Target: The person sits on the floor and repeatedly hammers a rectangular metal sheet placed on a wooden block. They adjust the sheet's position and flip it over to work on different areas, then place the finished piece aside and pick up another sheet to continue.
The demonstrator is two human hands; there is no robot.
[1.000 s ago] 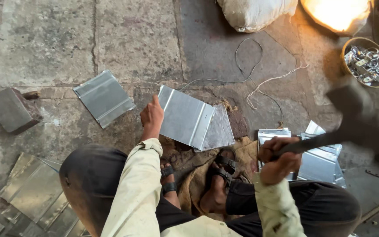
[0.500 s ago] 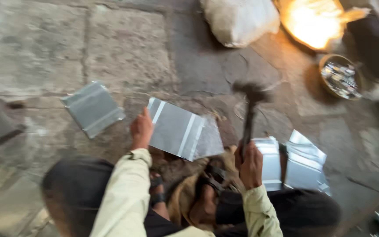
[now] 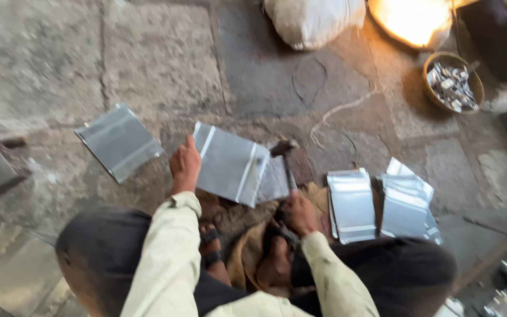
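The sheet (image 3: 230, 164) lies flat on the stone floor (image 3: 148, 58) just ahead of my feet, a thin folded piece of bright metal with raised seams running across it. My left hand (image 3: 184, 165) presses down on its left edge, fingers flat and spread, holding nothing. My right hand (image 3: 299, 212) is closed round the handle of the hammer (image 3: 284, 157), whose head sits on the sheet's right seam. I judge the sheet light and stiff but springy, slick on its face and sharp along cut edges, so it is best pinned by the flat near a fold, well away from the hammer's head. Just right of it lies a stack of sheets (image 3: 352, 204), with more sheets (image 3: 406, 202) beside that. Another sheet (image 3: 118, 141) lies apart to the left. Farther off are a bowl (image 3: 452, 82) of metal bits and a white sack (image 3: 315, 20).
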